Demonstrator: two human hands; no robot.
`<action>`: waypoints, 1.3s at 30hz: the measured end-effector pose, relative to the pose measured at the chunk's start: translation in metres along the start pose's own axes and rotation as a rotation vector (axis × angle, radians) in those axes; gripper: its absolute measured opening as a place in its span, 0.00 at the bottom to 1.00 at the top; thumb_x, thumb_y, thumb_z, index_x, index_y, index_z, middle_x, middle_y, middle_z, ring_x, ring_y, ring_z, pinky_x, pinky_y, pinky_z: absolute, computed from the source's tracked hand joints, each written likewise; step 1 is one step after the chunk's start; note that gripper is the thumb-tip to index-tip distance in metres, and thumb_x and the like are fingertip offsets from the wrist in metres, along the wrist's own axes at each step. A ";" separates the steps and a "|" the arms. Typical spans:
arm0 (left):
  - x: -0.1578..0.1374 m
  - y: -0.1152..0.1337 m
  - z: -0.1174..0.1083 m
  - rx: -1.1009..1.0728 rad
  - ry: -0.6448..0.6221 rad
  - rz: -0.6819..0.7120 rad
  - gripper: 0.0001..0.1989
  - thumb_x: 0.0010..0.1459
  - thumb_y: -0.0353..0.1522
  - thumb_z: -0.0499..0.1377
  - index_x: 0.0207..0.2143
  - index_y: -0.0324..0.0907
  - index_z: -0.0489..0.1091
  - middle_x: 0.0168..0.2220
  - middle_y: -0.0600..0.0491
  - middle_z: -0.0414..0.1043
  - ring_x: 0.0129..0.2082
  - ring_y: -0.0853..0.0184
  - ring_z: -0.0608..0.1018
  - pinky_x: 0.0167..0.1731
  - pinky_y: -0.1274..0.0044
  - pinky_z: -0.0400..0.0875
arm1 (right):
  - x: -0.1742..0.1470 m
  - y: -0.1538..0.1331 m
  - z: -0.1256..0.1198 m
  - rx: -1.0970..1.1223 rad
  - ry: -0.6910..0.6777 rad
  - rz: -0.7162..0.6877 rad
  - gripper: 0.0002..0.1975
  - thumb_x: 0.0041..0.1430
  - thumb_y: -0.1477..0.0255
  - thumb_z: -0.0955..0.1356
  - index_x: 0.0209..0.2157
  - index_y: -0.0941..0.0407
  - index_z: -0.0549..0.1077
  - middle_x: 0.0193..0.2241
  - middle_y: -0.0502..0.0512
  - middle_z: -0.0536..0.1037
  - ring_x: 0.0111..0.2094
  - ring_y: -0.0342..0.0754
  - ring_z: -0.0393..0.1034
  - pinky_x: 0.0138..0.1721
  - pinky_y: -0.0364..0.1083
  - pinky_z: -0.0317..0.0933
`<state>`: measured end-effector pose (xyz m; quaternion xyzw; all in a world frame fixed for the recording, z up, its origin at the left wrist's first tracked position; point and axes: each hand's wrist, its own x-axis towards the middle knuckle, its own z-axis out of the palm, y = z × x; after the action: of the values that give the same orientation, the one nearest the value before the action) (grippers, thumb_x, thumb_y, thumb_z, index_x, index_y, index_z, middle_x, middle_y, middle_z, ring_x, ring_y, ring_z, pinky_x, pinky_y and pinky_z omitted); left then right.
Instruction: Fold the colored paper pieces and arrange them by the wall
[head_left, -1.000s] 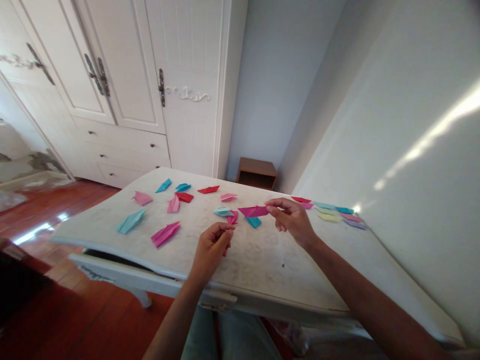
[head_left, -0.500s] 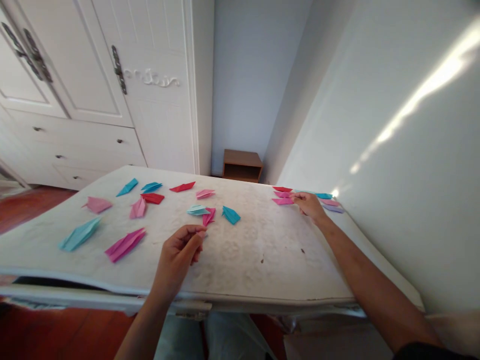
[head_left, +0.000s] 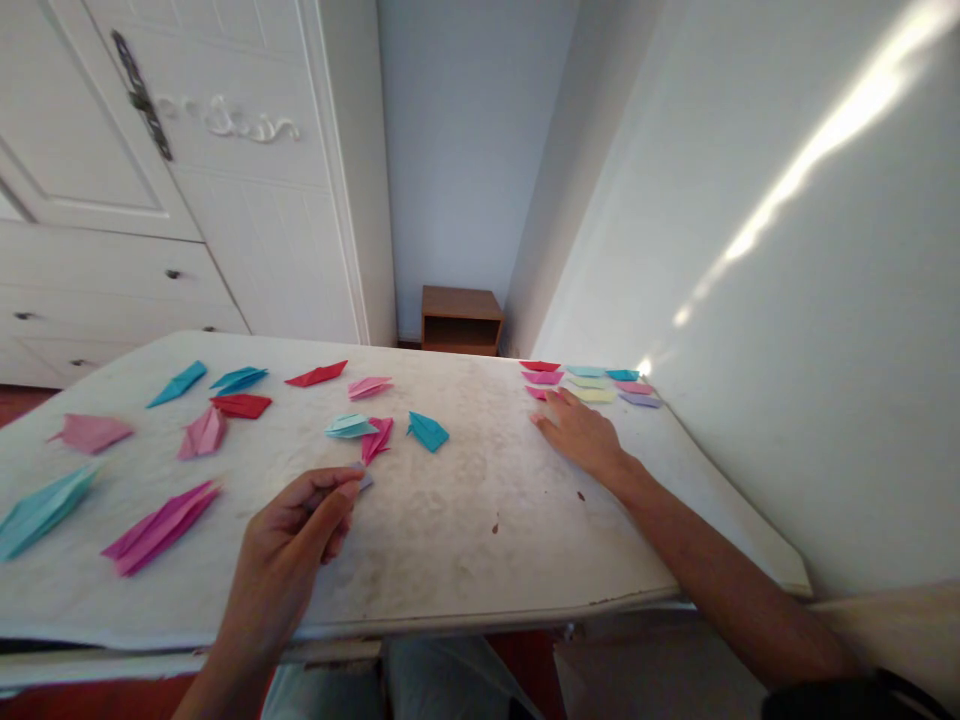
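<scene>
My left hand (head_left: pixel 294 530) is closed in a pinch above the near middle of the white table. A small greyish-purple piece of folded paper (head_left: pixel 365 479) pokes out from its fingertips; the rest is hidden. Over the far right side, my right hand (head_left: pixel 583 432) has its thumb apart from its fingers. Its fingertips touch or hover at a pink folded paper (head_left: pixel 538 393), partly covered by them. Behind that lie another pink folded paper (head_left: pixel 543 378) and a red one (head_left: pixel 540 366). Pale yellow (head_left: pixel 595 396), pink (head_left: pixel 635 388), lilac (head_left: pixel 640 400) and blue (head_left: pixel 622 375) ones sit alongside in short rows.
Loose origami pieces lie scattered on the left, among them a magenta one (head_left: pixel 161 528), a light blue one (head_left: pixel 45 510) and a blue one (head_left: pixel 428 431). A wall (head_left: pixel 825 400) borders the table's right side. A white wardrobe (head_left: pixel 247 220) and a brown box-like stand (head_left: pixel 461 318) are beyond.
My right hand has loosened its pinch on the pink paper and spread its fingers, leaving the paper in the row. The view has turned slightly right. My left hand keeps its pinch.
</scene>
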<state>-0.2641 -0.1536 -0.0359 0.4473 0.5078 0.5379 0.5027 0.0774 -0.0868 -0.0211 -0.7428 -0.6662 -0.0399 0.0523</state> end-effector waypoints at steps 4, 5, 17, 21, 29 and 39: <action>0.000 0.001 0.001 -0.015 0.009 -0.013 0.18 0.46 0.42 0.67 0.36 0.40 0.73 0.20 0.59 0.64 0.18 0.76 0.63 0.15 0.84 0.55 | -0.005 -0.009 0.002 -0.092 -0.056 0.033 0.27 0.67 0.55 0.54 0.61 0.52 0.62 0.61 0.62 0.62 0.47 0.59 0.72 0.42 0.54 0.67; 0.000 0.000 0.001 -0.017 0.017 -0.015 0.18 0.46 0.42 0.67 0.36 0.40 0.73 0.20 0.59 0.65 0.18 0.76 0.63 0.15 0.84 0.55 | -0.005 -0.009 0.003 -0.101 -0.053 0.033 0.27 0.67 0.54 0.53 0.61 0.52 0.62 0.61 0.62 0.62 0.46 0.58 0.72 0.41 0.54 0.67; 0.000 -0.002 -0.002 -0.024 0.010 -0.018 0.18 0.46 0.42 0.68 0.36 0.41 0.73 0.21 0.58 0.66 0.19 0.75 0.64 0.17 0.84 0.57 | 0.004 -0.001 0.006 -0.037 -0.022 -0.015 0.29 0.66 0.53 0.54 0.61 0.55 0.59 0.61 0.62 0.63 0.48 0.61 0.71 0.43 0.57 0.66; -0.001 -0.002 -0.001 -0.012 0.010 -0.007 0.18 0.47 0.42 0.67 0.37 0.41 0.73 0.21 0.59 0.64 0.19 0.76 0.64 0.17 0.84 0.56 | 0.008 0.000 0.006 -0.028 -0.035 -0.026 0.30 0.66 0.52 0.54 0.61 0.55 0.59 0.63 0.63 0.60 0.51 0.61 0.69 0.44 0.57 0.65; -0.002 -0.001 0.001 -0.009 0.024 0.017 0.18 0.48 0.42 0.67 0.37 0.40 0.72 0.19 0.60 0.63 0.18 0.76 0.64 0.16 0.84 0.55 | 0.008 0.003 0.009 0.012 -0.024 -0.026 0.31 0.66 0.53 0.56 0.63 0.56 0.57 0.65 0.64 0.56 0.54 0.62 0.66 0.46 0.56 0.65; -0.004 0.001 0.004 0.043 -0.001 0.082 0.15 0.52 0.41 0.63 0.36 0.39 0.71 0.19 0.60 0.63 0.16 0.77 0.63 0.15 0.85 0.53 | -0.028 -0.041 0.000 0.467 0.176 -0.455 0.21 0.68 0.62 0.58 0.27 0.56 0.72 0.24 0.52 0.75 0.26 0.45 0.67 0.30 0.43 0.56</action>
<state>-0.2594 -0.1570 -0.0346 0.4785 0.5001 0.5470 0.4708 0.0341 -0.1097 -0.0236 -0.5368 -0.7990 0.0393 0.2682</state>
